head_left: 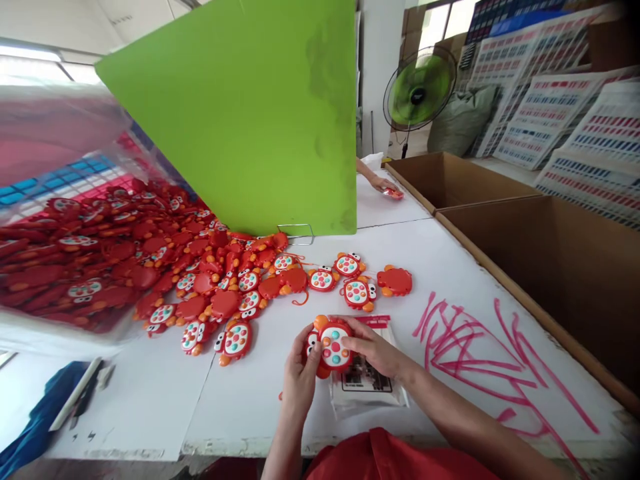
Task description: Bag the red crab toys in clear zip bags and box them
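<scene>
Between my two hands is a red crab-shaped toy with orange claws, eyes and a white face of coloured buttons. My left hand grips its left side by the eyes. My right hand holds the other side, with the thumb on the button face. Under the right hand lies a clear plastic bag with a dark printed panel and a pink top strip. Loose crab toys, some face up and some face down, lie just ahead, such as one red toy to the left.
A large heap of the same toys spills from the left. Upright behind them stands a green board. Open cardboard boxes line the right edge. Beyond the board another person's hand holds a red item. A fan stands behind.
</scene>
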The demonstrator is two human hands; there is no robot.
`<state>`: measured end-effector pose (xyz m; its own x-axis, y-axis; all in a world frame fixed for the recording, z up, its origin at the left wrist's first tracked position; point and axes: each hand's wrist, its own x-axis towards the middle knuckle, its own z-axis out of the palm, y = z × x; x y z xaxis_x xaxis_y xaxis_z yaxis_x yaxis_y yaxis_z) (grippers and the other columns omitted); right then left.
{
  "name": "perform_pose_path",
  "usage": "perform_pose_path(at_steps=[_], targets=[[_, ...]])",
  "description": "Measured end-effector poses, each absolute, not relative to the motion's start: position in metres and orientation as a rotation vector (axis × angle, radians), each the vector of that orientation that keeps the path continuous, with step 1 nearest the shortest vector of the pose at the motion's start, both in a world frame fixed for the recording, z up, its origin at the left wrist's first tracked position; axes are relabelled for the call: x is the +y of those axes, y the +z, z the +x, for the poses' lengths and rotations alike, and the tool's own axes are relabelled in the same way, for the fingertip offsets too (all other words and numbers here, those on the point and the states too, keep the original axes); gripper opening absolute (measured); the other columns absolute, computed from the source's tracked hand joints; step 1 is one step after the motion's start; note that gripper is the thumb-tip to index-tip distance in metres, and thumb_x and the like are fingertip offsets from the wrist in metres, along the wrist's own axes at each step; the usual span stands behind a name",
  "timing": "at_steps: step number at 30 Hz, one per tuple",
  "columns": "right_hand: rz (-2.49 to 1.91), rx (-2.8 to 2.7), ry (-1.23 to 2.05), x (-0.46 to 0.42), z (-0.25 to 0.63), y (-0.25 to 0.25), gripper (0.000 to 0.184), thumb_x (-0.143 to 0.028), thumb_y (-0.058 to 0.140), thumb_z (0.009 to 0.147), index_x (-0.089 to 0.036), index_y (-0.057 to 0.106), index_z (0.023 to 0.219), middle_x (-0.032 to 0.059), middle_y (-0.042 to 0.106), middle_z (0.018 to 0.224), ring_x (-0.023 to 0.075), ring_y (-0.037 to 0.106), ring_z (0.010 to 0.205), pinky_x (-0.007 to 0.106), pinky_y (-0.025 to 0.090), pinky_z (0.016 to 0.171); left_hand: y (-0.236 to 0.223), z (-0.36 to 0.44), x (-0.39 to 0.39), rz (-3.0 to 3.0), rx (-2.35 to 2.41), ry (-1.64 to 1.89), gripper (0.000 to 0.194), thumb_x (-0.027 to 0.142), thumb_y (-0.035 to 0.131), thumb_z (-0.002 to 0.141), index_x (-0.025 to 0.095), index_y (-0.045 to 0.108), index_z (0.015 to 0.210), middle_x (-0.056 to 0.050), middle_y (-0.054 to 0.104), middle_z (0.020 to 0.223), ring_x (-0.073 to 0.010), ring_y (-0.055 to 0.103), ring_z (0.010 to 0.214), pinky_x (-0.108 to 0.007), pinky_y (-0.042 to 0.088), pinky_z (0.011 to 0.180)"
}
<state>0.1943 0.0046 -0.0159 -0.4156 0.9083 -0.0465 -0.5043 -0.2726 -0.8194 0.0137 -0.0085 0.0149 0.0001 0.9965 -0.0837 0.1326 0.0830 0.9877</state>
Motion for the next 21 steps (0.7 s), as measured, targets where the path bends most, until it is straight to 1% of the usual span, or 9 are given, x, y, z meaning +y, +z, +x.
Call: perform_pose_path(at_steps=[3,6,9,11,13,15,17,19,21], targets=[[-0.660,-0.932,1.866,0.006,0.190,-0.018,0.039,-0.042,0.069,0.085,-0.023,0.062,0.118,0.0042,0.067,0.107,0.0236,0.064,0.097,0.039,0.050,0.089,0.020,0.009,-0.004,1.411,1.406,0.981,0.051,0.050,0.065,0.082,0.022,0.061,0.124,-0.009,0.069,0.110,-0.0245,0.064,0.100,-0.039,0.051,0.091],[-0.692,-0.837,1.824,0.006,0.187,-0.021,0.040,-0.043,0.073,0.082,-0.025,0.060,0.115,0.0032,0.066,0.108,0.0233,0.064,0.098,0.037,0.052,0.087,0.020,0.008,-0.001,1.478,1.587,1.162,0.053,0.051,0.066,0.080,0.022,0.060,0.124,-0.011,0.065,0.117,-0.0259,0.061,0.107,-0.043,0.047,0.095],[-0.695,-0.784,1.809,0.004,0.188,-0.022,0.050,-0.042,0.073,0.081,-0.030,0.052,0.125,0.0030,0.062,0.120,0.0248,0.063,0.102,0.040,0.055,0.083,0.015,0.013,-0.003,1.313,1.560,1.229,0.057,0.055,0.065,0.080,0.022,0.055,0.125,-0.012,0.063,0.118,-0.0255,0.062,0.104,-0.040,0.053,0.086],[-0.678,-0.804,1.785,0.004,0.189,-0.021,0.060,-0.039,0.073,0.082,-0.033,0.043,0.134,0.0032,0.057,0.127,0.0252,0.061,0.109,0.041,0.055,0.086,0.011,0.018,-0.007,1.151,1.407,1.171,0.062,0.057,0.064,0.081,0.023,0.049,0.131,-0.011,0.065,0.114,-0.0244,0.065,0.099,-0.036,0.056,0.079],[-0.667,-0.830,1.752,0.003,0.190,-0.020,0.063,-0.037,0.072,0.083,-0.034,0.039,0.137,0.0035,0.056,0.129,0.0243,0.059,0.113,0.040,0.052,0.093,0.009,0.023,-0.011,1.041,1.291,1.152,0.065,0.057,0.063,0.082,0.025,0.044,0.135,-0.010,0.064,0.116,-0.0247,0.065,0.102,-0.035,0.057,0.080],[-0.685,-0.856,1.714,0.003,0.190,-0.019,0.057,-0.038,0.071,0.084,-0.031,0.044,0.134,0.0041,0.058,0.125,0.0237,0.060,0.110,0.039,0.051,0.093,0.009,0.028,-0.014,1.005,1.241,1.157,0.064,0.055,0.063,0.083,0.026,0.041,0.137,-0.010,0.063,0.121,-0.0254,0.064,0.108,-0.036,0.056,0.084],[-0.726,-0.886,1.661,0.003,0.189,-0.018,0.049,-0.038,0.071,0.083,-0.028,0.050,0.126,0.0040,0.061,0.120,0.0237,0.061,0.107,0.038,0.052,0.090,0.008,0.031,-0.015,1.030,1.200,1.147,0.067,0.051,0.066,0.082,0.027,0.038,0.138,-0.010,0.062,0.123,-0.0252,0.064,0.107,-0.036,0.056,0.086],[-0.767,-0.907,1.618,0.003,0.188,-0.017,0.043,-0.037,0.072,0.083,-0.027,0.054,0.121,0.0037,0.062,0.116,0.0239,0.061,0.105,0.037,0.052,0.089,0.006,0.033,-0.015,1.089,1.174,1.138,0.078,0.045,0.074,0.076,0.027,0.034,0.141,-0.010,0.062,0.123,-0.0243,0.066,0.103,-0.036,0.056,0.086],[-0.781,-0.915,1.622,0.002,0.188,-0.018,0.043,-0.038,0.071,0.083,-0.027,0.054,0.121,0.0034,0.062,0.115,0.0240,0.061,0.104,0.038,0.053,0.088,0.004,0.035,-0.015,1.158,1.198,1.124,0.093,0.038,0.082,0.067,0.029,0.030,0.144,-0.009,0.061,0.123,-0.0239,0.066,0.101,-0.035,0.055,0.087]])
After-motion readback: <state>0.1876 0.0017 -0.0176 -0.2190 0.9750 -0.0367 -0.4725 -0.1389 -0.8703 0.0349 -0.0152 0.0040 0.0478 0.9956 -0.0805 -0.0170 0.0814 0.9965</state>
